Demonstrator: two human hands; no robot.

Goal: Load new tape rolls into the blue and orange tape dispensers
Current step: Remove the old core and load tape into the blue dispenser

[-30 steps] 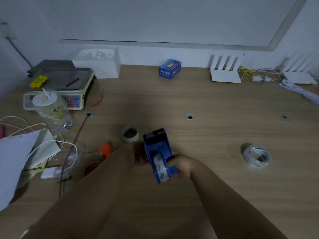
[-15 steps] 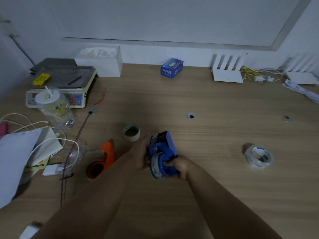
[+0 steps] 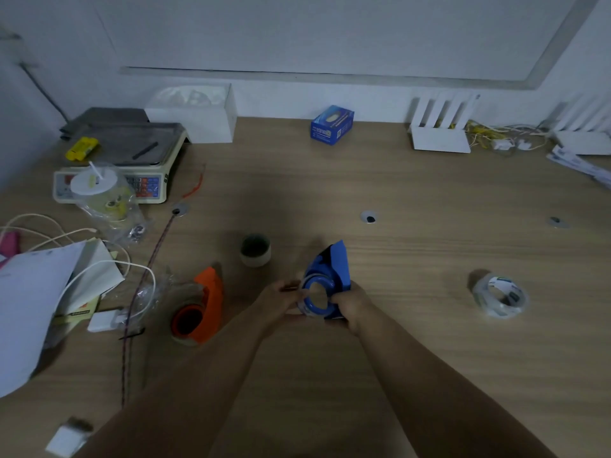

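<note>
Near the worktop's (image 3: 413,325) front middle, both hands close on the blue dispenser (image 3: 330,272), right hand (image 3: 350,300) gripping its body, left hand (image 3: 281,300) pinching the tape roll (image 3: 312,297), while the orange dispenser (image 3: 200,309) lies just left and 1 spare roll (image 3: 499,297) sits well right.

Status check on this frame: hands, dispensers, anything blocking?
Both hands, left and right, on blue dispenser. Orange dispenser untouched on desk, spare tape roll off right. Nothing blocking.
</note>
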